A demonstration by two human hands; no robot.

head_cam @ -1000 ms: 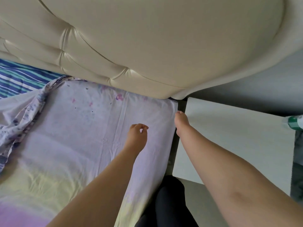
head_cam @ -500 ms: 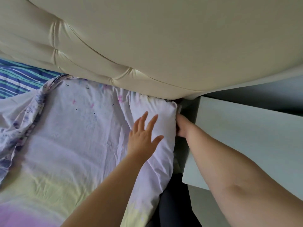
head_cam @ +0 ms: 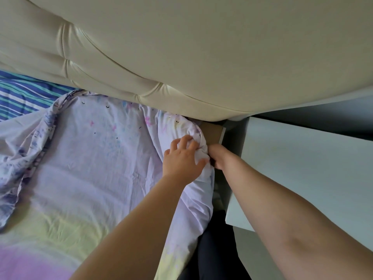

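Fitting the sheet (head_cam: pixel 90 158) over the bed corner looks like the step in hand. The left hand (head_cam: pixel 182 160) bunches its fabric in curled fingers, while the right hand (head_cam: pixel 219 156), just beside it, dips into the gap — its grip I cannot tell. Next, likely a downward tuck. The headboard (head_cam: pixel 201 57) overhangs beyond both hands and the nightstand (head_cam: pixel 302 168) crowds the right one — open room lies leftward.

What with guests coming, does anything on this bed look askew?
Yes. The sheet lies bunched and folded back along its left edge, baring striped bedding beneath. Its corner by the headboard is crumpled under the left hand, not yet pulled smooth.
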